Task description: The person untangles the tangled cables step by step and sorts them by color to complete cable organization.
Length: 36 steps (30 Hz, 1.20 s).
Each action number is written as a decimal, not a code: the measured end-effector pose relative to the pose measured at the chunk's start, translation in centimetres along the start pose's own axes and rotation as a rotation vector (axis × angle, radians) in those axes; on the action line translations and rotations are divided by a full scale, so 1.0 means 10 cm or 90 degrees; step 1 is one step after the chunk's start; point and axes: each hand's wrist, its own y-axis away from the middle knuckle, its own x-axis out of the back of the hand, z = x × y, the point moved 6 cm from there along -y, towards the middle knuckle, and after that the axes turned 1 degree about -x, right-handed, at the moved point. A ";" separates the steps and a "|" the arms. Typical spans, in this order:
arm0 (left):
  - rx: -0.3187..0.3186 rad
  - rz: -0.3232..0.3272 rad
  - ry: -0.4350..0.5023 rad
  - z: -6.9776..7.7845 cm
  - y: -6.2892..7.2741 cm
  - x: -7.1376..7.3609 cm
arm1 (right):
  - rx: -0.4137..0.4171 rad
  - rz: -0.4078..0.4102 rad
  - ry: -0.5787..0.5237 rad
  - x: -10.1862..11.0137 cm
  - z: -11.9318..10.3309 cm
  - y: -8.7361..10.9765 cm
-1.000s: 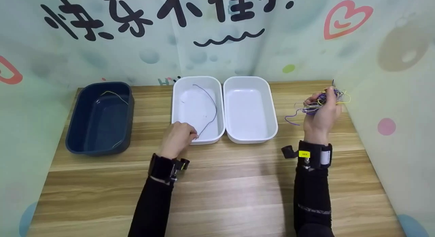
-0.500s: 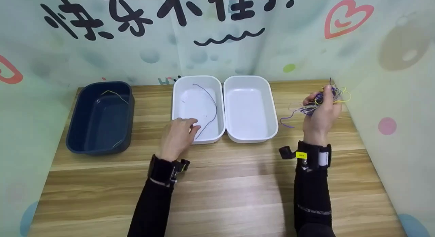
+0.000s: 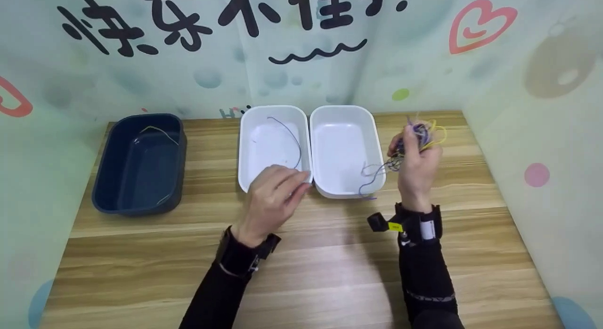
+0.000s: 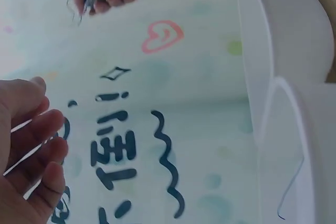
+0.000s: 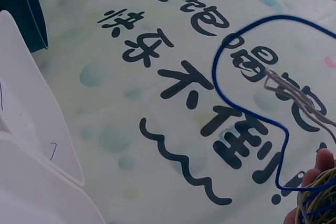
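My right hand [image 3: 416,176] grips a tangled bundle of thin blue, yellow and grey cords [image 3: 411,143], raised near the right white box [image 3: 346,150]. Loose ends hang over that box's front right corner; a blue loop [image 5: 216,72] arches out in the right wrist view. My left hand [image 3: 273,201] is above the front edge of the left white box [image 3: 259,145]. Its fingers [image 4: 39,132] are loosely bent, and nothing shows between them in the left wrist view. A dark grey-blue cord [image 3: 294,139] lies curved in the left box, its near end hidden behind the left hand.
At the far left stands a dark blue box [image 3: 139,168] with a yellow cord [image 3: 162,132] and another short strand inside. The two white boxes sit side by side at the back of the wooden table [image 3: 320,267]. A printed cloth wall [image 3: 188,93] stands behind.
My left hand has come away from the cord in the left white box and moved right. My right hand has brought the cord bundle leftward, closer to the right white box.
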 end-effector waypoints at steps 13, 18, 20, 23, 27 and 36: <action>-0.144 -0.048 -0.082 0.47 0.04 -0.28 | 0.034 -0.127 0.055 -0.46 0.12 0.37; -0.143 -0.044 -0.118 0.46 0.07 -0.33 | 0.045 -0.156 0.061 -0.57 0.16 0.47; -0.135 -0.039 -0.120 0.44 0.08 -0.34 | 0.044 -0.163 0.064 -0.60 0.18 0.50; -0.115 -0.033 -0.112 0.42 0.08 -0.34 | 0.035 -0.168 0.071 -0.63 0.21 0.53; -0.081 -0.033 -0.098 0.39 0.09 -0.35 | 0.025 -0.174 0.089 -0.65 0.23 0.55; -0.048 -0.046 -0.100 0.35 0.10 -0.37 | 0.030 -0.200 0.119 -0.66 0.26 0.54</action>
